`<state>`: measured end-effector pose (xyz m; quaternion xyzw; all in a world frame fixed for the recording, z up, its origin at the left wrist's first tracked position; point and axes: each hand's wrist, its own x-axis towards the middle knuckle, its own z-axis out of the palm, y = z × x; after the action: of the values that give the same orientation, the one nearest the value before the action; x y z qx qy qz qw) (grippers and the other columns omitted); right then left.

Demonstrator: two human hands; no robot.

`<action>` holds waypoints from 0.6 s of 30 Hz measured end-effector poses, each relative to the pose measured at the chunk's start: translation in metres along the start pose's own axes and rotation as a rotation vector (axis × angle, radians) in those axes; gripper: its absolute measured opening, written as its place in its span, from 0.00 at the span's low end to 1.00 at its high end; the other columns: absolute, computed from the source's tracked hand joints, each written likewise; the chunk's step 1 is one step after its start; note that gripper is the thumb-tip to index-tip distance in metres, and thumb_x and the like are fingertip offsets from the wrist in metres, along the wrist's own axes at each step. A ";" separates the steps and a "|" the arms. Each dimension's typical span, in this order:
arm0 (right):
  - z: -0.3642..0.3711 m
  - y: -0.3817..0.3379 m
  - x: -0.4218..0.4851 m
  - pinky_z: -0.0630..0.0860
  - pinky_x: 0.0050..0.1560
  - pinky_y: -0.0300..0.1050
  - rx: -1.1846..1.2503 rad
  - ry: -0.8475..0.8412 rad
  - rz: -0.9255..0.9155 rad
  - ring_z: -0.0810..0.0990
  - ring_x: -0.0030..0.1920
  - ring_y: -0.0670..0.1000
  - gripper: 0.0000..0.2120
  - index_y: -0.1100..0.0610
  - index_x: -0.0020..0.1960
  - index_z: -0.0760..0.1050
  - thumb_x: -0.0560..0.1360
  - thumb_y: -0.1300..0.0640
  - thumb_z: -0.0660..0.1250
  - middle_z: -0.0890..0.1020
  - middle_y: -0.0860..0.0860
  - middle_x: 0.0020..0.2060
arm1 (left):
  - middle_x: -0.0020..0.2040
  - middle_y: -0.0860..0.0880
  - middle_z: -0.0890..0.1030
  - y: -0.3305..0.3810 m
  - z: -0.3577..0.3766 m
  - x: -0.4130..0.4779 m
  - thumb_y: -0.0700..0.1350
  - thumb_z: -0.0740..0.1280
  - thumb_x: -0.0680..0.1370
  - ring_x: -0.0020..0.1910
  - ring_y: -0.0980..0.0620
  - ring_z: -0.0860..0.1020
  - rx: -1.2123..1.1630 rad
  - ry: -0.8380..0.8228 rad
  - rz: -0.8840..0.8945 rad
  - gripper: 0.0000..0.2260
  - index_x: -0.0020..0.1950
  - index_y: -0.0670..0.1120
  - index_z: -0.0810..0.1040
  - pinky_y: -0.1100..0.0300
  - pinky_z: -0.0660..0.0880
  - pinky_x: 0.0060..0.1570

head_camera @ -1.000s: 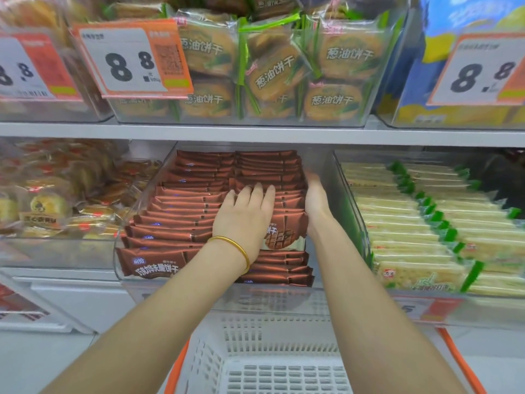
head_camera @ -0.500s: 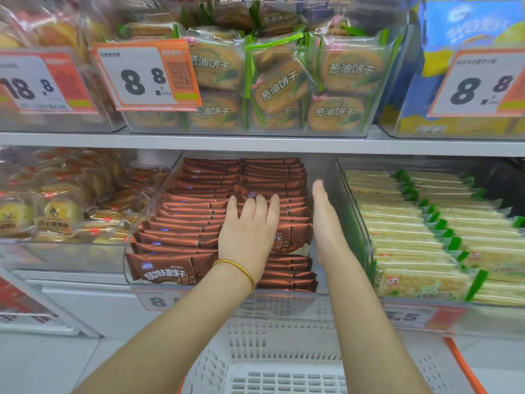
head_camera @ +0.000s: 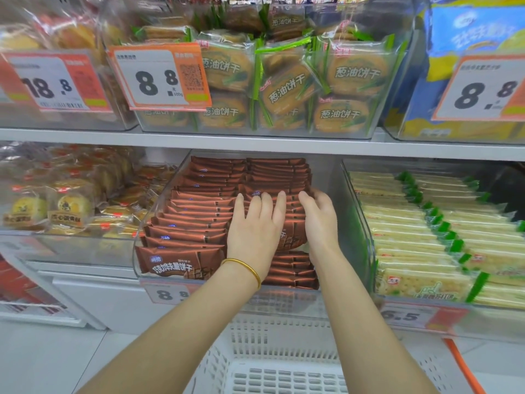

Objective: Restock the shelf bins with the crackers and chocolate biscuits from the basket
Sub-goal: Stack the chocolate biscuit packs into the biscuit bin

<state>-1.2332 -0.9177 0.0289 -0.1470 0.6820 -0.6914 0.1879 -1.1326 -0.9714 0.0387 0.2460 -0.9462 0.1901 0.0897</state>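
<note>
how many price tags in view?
5. Upper shelf: 18.8 tag at left, middle 8.8 tag, right 8.8 tag. Below: lower 8.8 tag under the chocolate biscuits, 6.5 tag under the crackers. More may be hidden.

The chocolate biscuit packs (head_camera: 181, 264) wear glossy brown film. Their bin (head_camera: 338, 189) is clear, smooth plastic with a shine. The cracker packs (head_camera: 412, 285) are in transparent glossy wrap. The basket (head_camera: 284, 376) is matt white perforated plastic; the bracelet (head_camera: 244, 265) polished gold-coloured metal.
</note>
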 end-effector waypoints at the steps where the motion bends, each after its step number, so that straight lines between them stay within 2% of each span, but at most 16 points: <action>1: 0.000 0.000 0.000 0.73 0.63 0.52 -0.033 -0.016 0.021 0.77 0.58 0.49 0.18 0.52 0.68 0.69 0.79 0.49 0.59 0.78 0.49 0.60 | 0.75 0.38 0.57 0.001 0.000 -0.001 0.42 0.47 0.81 0.74 0.41 0.57 -0.008 0.000 -0.016 0.26 0.77 0.41 0.42 0.43 0.51 0.73; 3: -0.004 -0.001 -0.003 0.68 0.65 0.47 -0.100 -0.042 0.029 0.73 0.60 0.47 0.20 0.53 0.71 0.66 0.81 0.48 0.56 0.75 0.47 0.62 | 0.71 0.37 0.66 0.003 0.001 -0.006 0.40 0.44 0.78 0.70 0.40 0.66 -0.053 0.064 -0.049 0.25 0.75 0.38 0.59 0.46 0.62 0.70; 5: -0.009 -0.004 -0.014 0.62 0.68 0.44 -0.187 -0.017 -0.047 0.68 0.68 0.48 0.24 0.54 0.74 0.61 0.81 0.48 0.56 0.69 0.49 0.70 | 0.62 0.37 0.77 0.011 0.001 -0.017 0.38 0.48 0.75 0.60 0.40 0.76 -0.171 0.190 -0.028 0.23 0.63 0.38 0.76 0.48 0.75 0.59; 6: -0.013 -0.006 -0.024 0.60 0.68 0.41 -0.232 0.003 -0.133 0.65 0.70 0.47 0.25 0.54 0.75 0.60 0.80 0.49 0.59 0.67 0.49 0.71 | 0.55 0.39 0.79 0.014 -0.002 -0.026 0.37 0.51 0.73 0.53 0.41 0.79 -0.198 0.217 -0.020 0.19 0.55 0.40 0.79 0.50 0.78 0.51; 8: -0.022 -0.004 -0.047 0.62 0.65 0.39 -0.377 0.058 -0.369 0.68 0.65 0.44 0.24 0.54 0.71 0.65 0.77 0.54 0.65 0.70 0.44 0.62 | 0.42 0.43 0.78 0.013 -0.009 -0.042 0.36 0.62 0.67 0.39 0.44 0.78 -0.262 0.224 0.004 0.08 0.42 0.43 0.77 0.55 0.76 0.34; 9: -0.026 -0.002 -0.056 0.66 0.62 0.40 -0.469 0.075 -0.462 0.71 0.60 0.45 0.21 0.52 0.66 0.69 0.74 0.57 0.68 0.70 0.43 0.58 | 0.38 0.45 0.76 0.011 -0.012 -0.047 0.35 0.68 0.62 0.35 0.45 0.76 -0.299 0.147 0.006 0.08 0.38 0.44 0.75 0.57 0.73 0.28; 11: -0.029 0.002 -0.067 0.72 0.52 0.43 -0.629 0.039 -0.484 0.75 0.50 0.47 0.14 0.48 0.54 0.72 0.71 0.60 0.69 0.71 0.43 0.51 | 0.34 0.46 0.75 0.008 -0.007 -0.047 0.35 0.77 0.52 0.31 0.47 0.76 -0.313 0.035 -0.027 0.17 0.35 0.44 0.75 0.60 0.69 0.22; 12: -0.028 0.003 -0.069 0.73 0.47 0.45 -0.713 -0.002 -0.460 0.76 0.46 0.48 0.12 0.48 0.50 0.71 0.71 0.61 0.68 0.71 0.44 0.49 | 0.34 0.46 0.76 0.006 -0.008 -0.046 0.36 0.78 0.50 0.31 0.47 0.76 -0.295 0.004 -0.065 0.18 0.35 0.44 0.76 0.61 0.70 0.23; 13: -0.026 0.004 -0.068 0.73 0.44 0.46 -0.802 -0.039 -0.442 0.77 0.44 0.49 0.11 0.48 0.48 0.71 0.72 0.62 0.68 0.71 0.45 0.48 | 0.37 0.46 0.77 0.006 -0.009 -0.046 0.37 0.79 0.53 0.34 0.46 0.77 -0.283 -0.034 -0.092 0.18 0.38 0.44 0.77 0.60 0.72 0.27; 14: -0.023 0.004 -0.065 0.72 0.42 0.46 -0.866 -0.064 -0.429 0.77 0.44 0.50 0.11 0.49 0.47 0.70 0.72 0.63 0.68 0.70 0.46 0.48 | 0.44 0.44 0.77 0.007 -0.014 -0.045 0.37 0.76 0.60 0.42 0.45 0.78 -0.291 -0.080 -0.106 0.16 0.45 0.42 0.77 0.58 0.75 0.35; 16: -0.017 0.004 -0.059 0.69 0.40 0.44 -0.887 -0.084 -0.407 0.75 0.45 0.52 0.13 0.50 0.47 0.67 0.72 0.64 0.67 0.67 0.47 0.48 | 0.60 0.42 0.70 0.011 -0.012 -0.040 0.36 0.63 0.75 0.59 0.42 0.71 -0.273 -0.188 -0.119 0.14 0.60 0.41 0.70 0.56 0.72 0.53; 18: -0.013 0.003 -0.055 0.66 0.39 0.44 -0.900 -0.051 -0.402 0.74 0.45 0.54 0.12 0.52 0.48 0.68 0.72 0.65 0.66 0.66 0.48 0.48 | 0.65 0.41 0.64 0.015 -0.013 -0.034 0.35 0.58 0.77 0.63 0.42 0.66 -0.260 -0.233 -0.172 0.15 0.64 0.40 0.66 0.55 0.69 0.58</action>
<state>-1.1905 -0.8809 0.0281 -0.3591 0.8662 -0.3471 -0.0145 -1.1099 -0.9393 0.0365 0.3326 -0.9423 0.0283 0.0266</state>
